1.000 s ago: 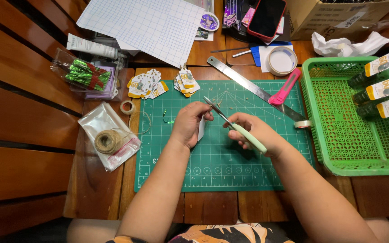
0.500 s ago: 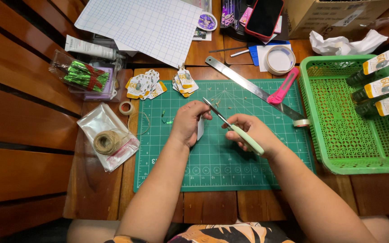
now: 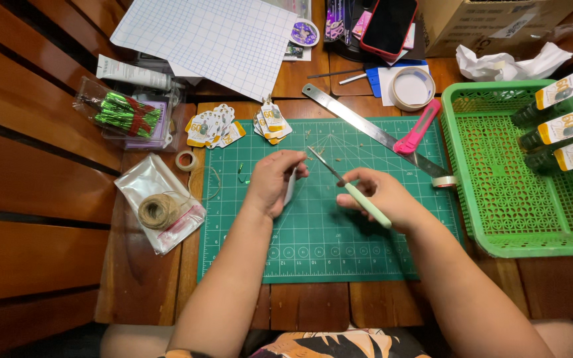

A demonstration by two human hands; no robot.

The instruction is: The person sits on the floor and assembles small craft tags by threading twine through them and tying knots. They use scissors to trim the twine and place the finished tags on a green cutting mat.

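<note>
While our right hand (image 3: pixel 382 195) grips the light, stiff, pale-handled scissors (image 3: pixel 349 187) over the cutting mat (image 3: pixel 313 245), our left hand (image 3: pixel 270 182) pinches a flimsy white strip (image 3: pixel 290 189).

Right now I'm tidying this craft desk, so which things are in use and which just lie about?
In use: left hand, right hand, green-handled tool, cutting mat.
Lying about: twine spool, steel ruler, pink cutter, green basket, phone.

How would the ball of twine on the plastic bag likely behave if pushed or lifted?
The twine ball looks round and loosely wound, so it would probably roll or slide on the smooth plastic bag. It seems light for its size. Lifted, a loose end might trail and unwind.
</note>
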